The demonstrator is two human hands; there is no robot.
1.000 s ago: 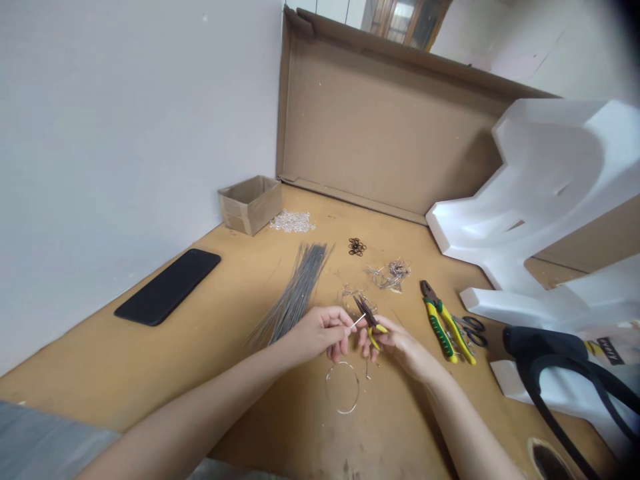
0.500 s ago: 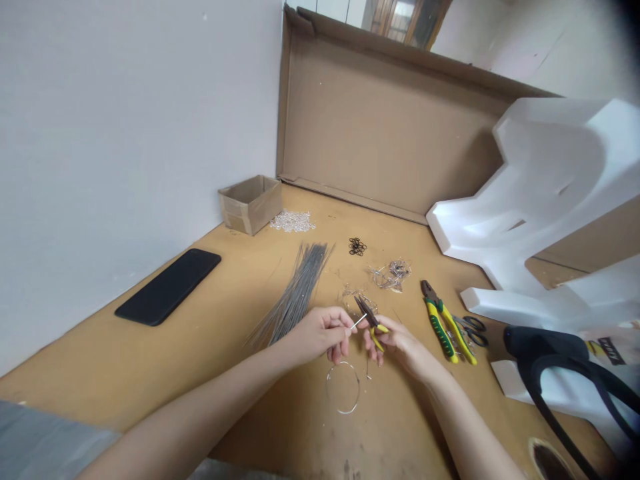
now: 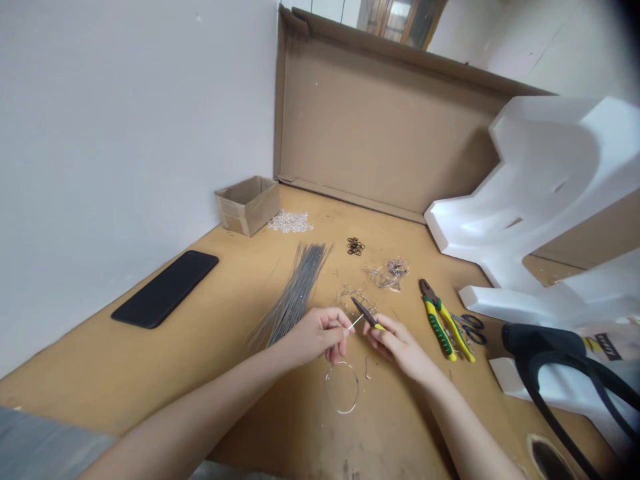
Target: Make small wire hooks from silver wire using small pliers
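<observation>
Between its fingertips my left hand (image 3: 331, 333) pinches a thin piece of silvery wire (image 3: 356, 322). My right hand (image 3: 397, 343) is closed on small long-nose pliers (image 3: 364, 310) with yellow handles, whose dark jaws lie against the wire's free end. Just below my hands, a round wire loop (image 3: 358, 393) rests on the table, with a short bent wire (image 3: 369, 369) beside it. A bundle of straight grey wires (image 3: 300, 287) lies behind my left hand. Beyond the pliers is a loose tangle of wire bits (image 3: 350, 293).
Combination pliers (image 3: 440, 323) and scissors (image 3: 473, 327) lie at right, near white foam packing (image 3: 545, 173). Further back are black rings (image 3: 355, 247), a wire pile (image 3: 393, 272), small clear pieces (image 3: 291, 221) and a cardboard box (image 3: 250, 212). A black phone-like slab (image 3: 165, 288) lies left.
My right hand has closed its fingers round the pliers' handles, which were spread before, and the jaws have come together. My left hand keeps its pinch on the wire.
</observation>
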